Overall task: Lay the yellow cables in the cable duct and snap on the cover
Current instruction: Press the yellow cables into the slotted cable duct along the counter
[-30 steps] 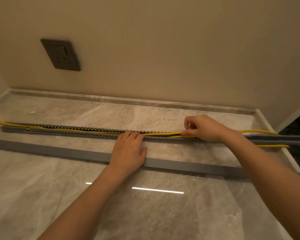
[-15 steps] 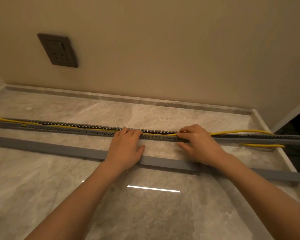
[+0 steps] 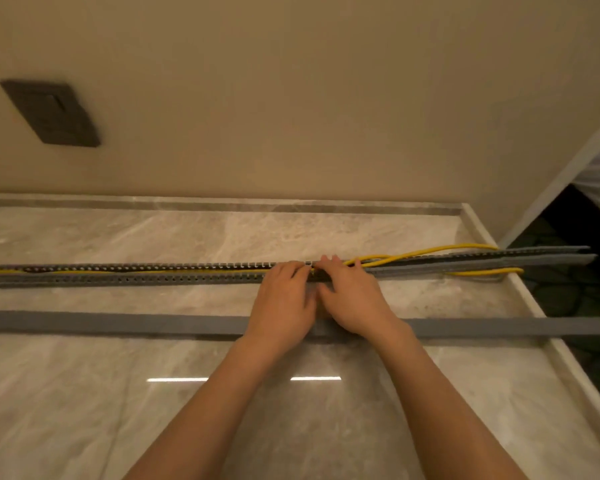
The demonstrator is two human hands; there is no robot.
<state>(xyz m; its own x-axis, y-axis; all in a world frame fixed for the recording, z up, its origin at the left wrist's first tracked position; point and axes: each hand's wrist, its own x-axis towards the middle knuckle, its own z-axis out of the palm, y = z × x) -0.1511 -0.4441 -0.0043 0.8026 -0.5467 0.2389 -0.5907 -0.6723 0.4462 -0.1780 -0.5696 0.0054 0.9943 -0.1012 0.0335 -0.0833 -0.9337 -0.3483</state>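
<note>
While I lean over the marble counter (image 3: 84, 403), both my hands sit side by side on the slotted grey cable duct (image 3: 153, 277), which runs left to right across the stone and pokes out past its right edge. My left hand (image 3: 284, 306) lies palm down, its fingers (image 3: 290, 268) curled over the duct's near wall; whether they pinch anything I cannot tell. My right hand (image 3: 352, 301) is just beside it, thumbs nearly touching, fingers spread flat and pressing down on the duct where the yellow cables (image 3: 413, 255) go in. Left of my hands the cables lie inside the channel, a thin yellow line between the slotted walls. Right of my hands they are not yet seated: they rise out of the duct and arch over it, and another yellow stretch lies on the counter in front of the duct (near the right rim). Nearer to me, the flat grey cover (image 3: 118, 323) lies loose on the counter, parallel to the duct and well apart from it, passing under my wrists. On the beige wall (image 3: 326, 98) behind, at the left, sits a dark socket plate (image 3: 51, 114).
</note>
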